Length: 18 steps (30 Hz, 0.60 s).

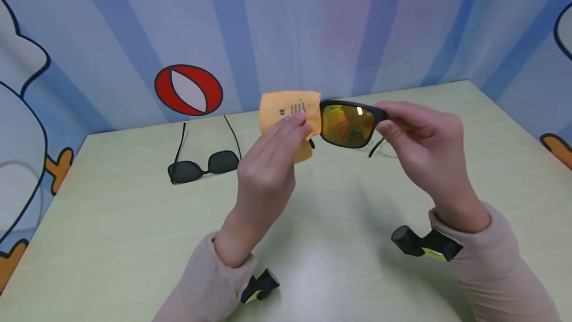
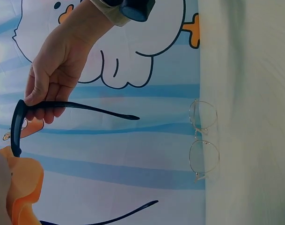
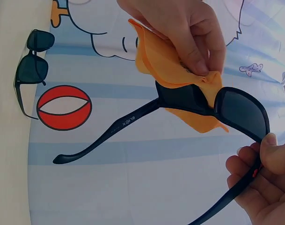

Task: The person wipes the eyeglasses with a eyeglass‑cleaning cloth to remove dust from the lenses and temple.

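Note:
Black-framed sunglasses (image 1: 347, 125) with orange mirrored lenses are held up above the table. My right hand (image 1: 426, 145) pinches them at the hinge corner between thumb and fingers. An orange cleaning cloth (image 1: 279, 106) with small printed text is folded over the other lens. My left hand (image 1: 272, 163) pinches that lens through the cloth, thumb on the side facing away in the head view. In the right wrist view the cloth (image 3: 165, 61) wraps both faces of the lens, and the temple arms (image 3: 109, 126) stick out unfolded.
On the table (image 1: 134, 232), dark sunglasses (image 1: 203, 168) lie at the left with arms unfolded. Thin wire-rimmed glasses (image 2: 203, 117) rest at the back, partly hidden behind the held pair in the head view. A striped cartoon backdrop (image 1: 304, 29) stands behind the table.

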### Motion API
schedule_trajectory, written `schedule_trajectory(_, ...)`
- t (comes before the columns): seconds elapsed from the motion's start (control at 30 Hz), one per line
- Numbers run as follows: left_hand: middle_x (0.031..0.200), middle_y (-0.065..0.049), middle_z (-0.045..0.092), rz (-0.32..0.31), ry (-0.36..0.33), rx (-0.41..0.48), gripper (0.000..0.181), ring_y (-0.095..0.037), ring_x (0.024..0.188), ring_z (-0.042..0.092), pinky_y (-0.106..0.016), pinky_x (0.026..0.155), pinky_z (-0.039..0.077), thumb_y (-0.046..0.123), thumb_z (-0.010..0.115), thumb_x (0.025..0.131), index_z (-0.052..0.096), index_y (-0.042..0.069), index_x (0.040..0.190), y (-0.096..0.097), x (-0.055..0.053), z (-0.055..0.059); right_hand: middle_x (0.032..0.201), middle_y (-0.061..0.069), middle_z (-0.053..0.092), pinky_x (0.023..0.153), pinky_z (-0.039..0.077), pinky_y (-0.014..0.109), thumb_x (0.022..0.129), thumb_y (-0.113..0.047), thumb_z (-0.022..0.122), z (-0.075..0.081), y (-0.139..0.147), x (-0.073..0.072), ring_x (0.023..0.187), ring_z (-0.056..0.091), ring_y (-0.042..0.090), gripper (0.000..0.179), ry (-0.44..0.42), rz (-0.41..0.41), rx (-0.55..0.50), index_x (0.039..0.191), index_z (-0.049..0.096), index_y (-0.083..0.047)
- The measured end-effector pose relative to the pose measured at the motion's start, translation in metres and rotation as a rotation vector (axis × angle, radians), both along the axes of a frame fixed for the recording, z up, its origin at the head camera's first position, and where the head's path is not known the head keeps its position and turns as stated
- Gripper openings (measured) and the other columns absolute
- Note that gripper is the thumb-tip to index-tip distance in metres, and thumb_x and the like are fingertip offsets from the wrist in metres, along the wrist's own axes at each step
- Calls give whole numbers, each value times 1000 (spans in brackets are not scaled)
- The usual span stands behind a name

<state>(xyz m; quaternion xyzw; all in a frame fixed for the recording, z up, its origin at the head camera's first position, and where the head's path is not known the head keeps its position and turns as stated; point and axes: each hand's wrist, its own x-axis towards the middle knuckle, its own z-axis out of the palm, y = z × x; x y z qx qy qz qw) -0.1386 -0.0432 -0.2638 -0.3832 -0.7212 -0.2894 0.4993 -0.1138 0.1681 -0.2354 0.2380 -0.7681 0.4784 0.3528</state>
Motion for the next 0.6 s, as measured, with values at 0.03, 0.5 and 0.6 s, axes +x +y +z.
schedule_trajectory(0.03, 109, -16, 66, 7, -8, 8, 23, -26, 103, 63, -30, 95, 46, -10, 64, 82, 63, -4, 104, 0, -1, 0, 92, -5, 69, 56, 43, 15, 80, 9, 66, 0, 0, 0, 65, 55, 8, 21, -2, -6, -10, 100, 68, 9)
schedule_trajectory(0.5, 113, -17, 64, 44, -96, 124, 24, -26, 107, 61, -32, 94, 46, -9, 60, 86, 63, -7, 109, -9, -8, 1, 94, 5, 71, 66, 49, 16, 79, 2, 69, 2, 5, -1, 73, 62, 12, 25, 10, 127, -237, 101, 66, 14)
schedule_trajectory(0.6, 112, -17, 65, 33, -113, 146, 23, -27, 106, 61, -32, 94, 47, -8, 60, 86, 64, -8, 109, -9, -8, 1, 93, 3, 70, 61, 46, 16, 80, 1, 68, 2, 5, -1, 68, 57, 12, 24, 13, 110, -184, 100, 65, 14)
